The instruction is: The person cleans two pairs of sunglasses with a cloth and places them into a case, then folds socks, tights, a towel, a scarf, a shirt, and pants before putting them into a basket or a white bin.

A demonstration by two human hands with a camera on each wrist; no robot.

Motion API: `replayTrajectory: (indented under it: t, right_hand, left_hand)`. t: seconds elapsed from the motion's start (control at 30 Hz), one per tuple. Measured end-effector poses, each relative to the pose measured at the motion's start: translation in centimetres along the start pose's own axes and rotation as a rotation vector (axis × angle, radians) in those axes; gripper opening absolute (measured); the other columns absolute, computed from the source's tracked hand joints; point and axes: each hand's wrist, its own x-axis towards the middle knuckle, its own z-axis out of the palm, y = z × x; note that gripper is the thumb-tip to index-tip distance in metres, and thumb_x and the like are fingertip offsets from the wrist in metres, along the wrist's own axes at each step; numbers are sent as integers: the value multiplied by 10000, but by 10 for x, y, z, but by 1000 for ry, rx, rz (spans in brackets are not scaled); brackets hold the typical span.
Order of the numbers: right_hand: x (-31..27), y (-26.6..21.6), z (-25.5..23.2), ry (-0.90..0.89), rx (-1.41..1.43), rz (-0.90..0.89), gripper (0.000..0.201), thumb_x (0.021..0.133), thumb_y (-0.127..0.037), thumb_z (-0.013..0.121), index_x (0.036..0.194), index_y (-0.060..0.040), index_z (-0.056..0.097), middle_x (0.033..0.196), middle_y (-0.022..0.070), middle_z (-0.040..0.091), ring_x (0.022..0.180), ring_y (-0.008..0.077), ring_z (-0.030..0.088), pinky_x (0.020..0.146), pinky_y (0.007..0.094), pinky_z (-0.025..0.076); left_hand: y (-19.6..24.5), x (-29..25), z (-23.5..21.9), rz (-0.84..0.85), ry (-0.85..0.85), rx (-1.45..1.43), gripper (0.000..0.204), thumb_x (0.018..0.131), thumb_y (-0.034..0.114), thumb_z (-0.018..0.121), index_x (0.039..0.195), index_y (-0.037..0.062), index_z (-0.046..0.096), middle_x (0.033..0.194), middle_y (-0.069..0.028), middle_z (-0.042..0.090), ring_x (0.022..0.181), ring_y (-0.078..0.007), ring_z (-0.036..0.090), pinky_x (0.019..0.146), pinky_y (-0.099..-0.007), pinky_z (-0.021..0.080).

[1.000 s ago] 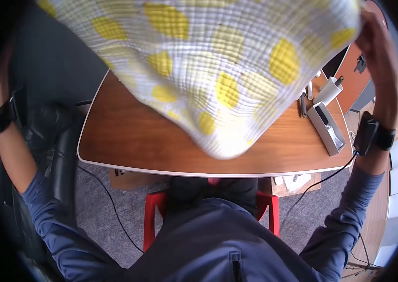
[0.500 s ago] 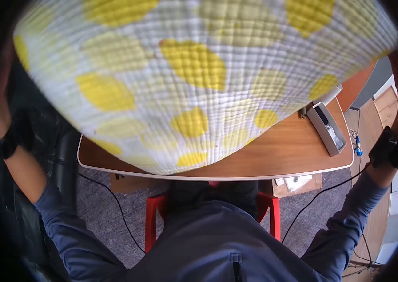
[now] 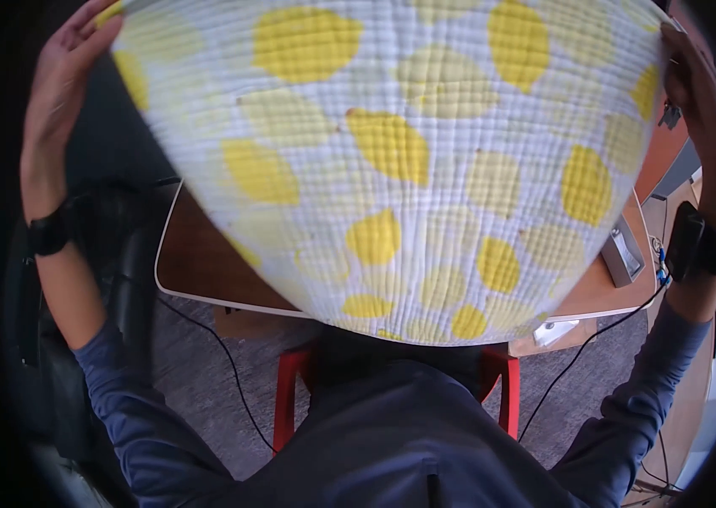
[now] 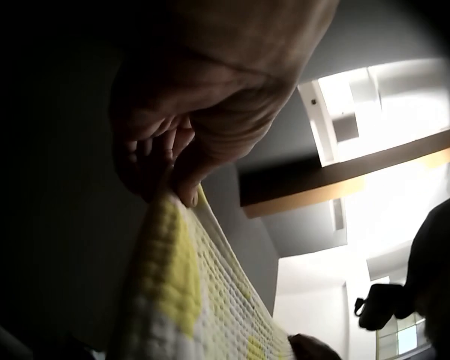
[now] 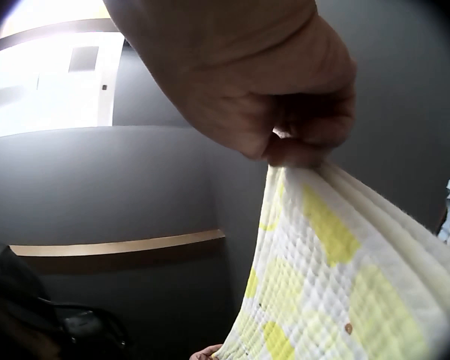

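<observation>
A white quilted cloth [image 3: 358,195] printed with yellow lemons hangs spread out in the air between both hands, its lower edge curving down past the table's front edge in the head view. My left hand [image 3: 62,76] pinches its upper left corner between thumb and fingers; the left wrist view shows this hand [image 4: 202,112] with the cloth [image 4: 187,277] falling away below the fingertips. At the upper right corner, my right hand [image 3: 696,85] grips the cloth. In the right wrist view, the curled fingers of that hand [image 5: 262,90] hold gathered folds of the cloth [image 5: 322,270].
Behind the cloth stands a brown table [image 3: 214,262] with a white rim, largely covered from sight. A grey open box [image 3: 625,254] sits at its right. A red chair [image 3: 294,394] is below, a black leather seat [image 3: 112,279] at the left, and cables [image 3: 218,347] run over the carpet.
The cloth swung down and toward the body, and now hangs wide and taut, covering more of the table. Both hands came more fully into view, still holding its corners.
</observation>
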Motion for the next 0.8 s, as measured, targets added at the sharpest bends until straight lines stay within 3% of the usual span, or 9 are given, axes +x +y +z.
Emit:
replayTrajectory:
  t: [0.13,0.3,0.37,0.4,0.47,0.53,0.57,0.67,0.8]
  right_hand:
    - [15,24,-5,12,-50,-38,447,1061,-471,559,1193,-56,663,717,-42,453,579,48,359,598,248,303]
    - [-18,21,-21,67,-342,-306,378,1073,-418,515,1177,-58,564,869,99,633,740,135,595,753,294,467]
    - [-70,-35,8,-50,14,-147,423,1043,-322,565,714,-57,574,552,87,562,444,136,478,457,272,352]
    - [-102,-9,-18,-56,-93,-60,394,1066,-426,501,1021,-40,570,782,83,604,639,139,545,603,267,410]
    - [-163,11,-27,-249,3,19,368,1043,-387,546,1099,-28,609,946,131,643,825,201,600,738,323,463]
    - [-214,31,-24,-510,107,165,372,1020,-349,591,1177,-16,647,1110,178,681,1011,263,656,873,380,516]
    - [-238,39,-14,-603,140,255,385,1009,-329,614,1217,-10,666,1193,202,700,1104,294,683,941,408,542]
    - [-287,65,25,-668,101,426,308,815,-95,560,1034,51,719,1115,221,743,1005,294,732,876,367,561]
    - [-327,85,27,-767,165,577,284,818,-86,605,1033,51,729,1116,210,755,1039,309,740,926,388,565]
  left_hand:
    - [-36,17,-12,4,118,-153,461,1014,171,692,1411,-16,551,1253,-57,674,1200,-99,598,1050,-243,428]
    - [-8,-28,-17,33,325,-190,464,1004,175,690,1423,27,557,1295,-81,656,1253,-143,585,1103,-291,407]
    - [-10,-71,-24,4,355,-168,415,978,149,717,1358,41,590,1253,-77,658,1256,-163,581,1086,-302,422]
    - [0,-99,-8,78,218,-175,312,943,135,745,1223,59,628,1166,-72,675,1186,-181,619,1035,-327,459]
    - [8,-153,31,144,-40,-217,171,866,105,799,947,95,649,970,-62,690,1014,-206,679,915,-360,512]
    - [19,-200,74,30,-179,-192,260,775,75,855,685,120,615,752,-61,679,785,-205,702,757,-356,518]
    - [19,-227,89,-99,-245,-202,254,772,83,861,692,90,620,781,-79,706,813,-226,710,783,-385,526]
    - [9,-296,142,-473,-254,-375,230,787,90,851,729,45,632,848,-119,741,836,-260,722,844,-418,546]
    - [-8,-344,161,-589,-182,-519,226,801,104,851,819,39,635,909,-159,754,876,-272,727,892,-412,553]
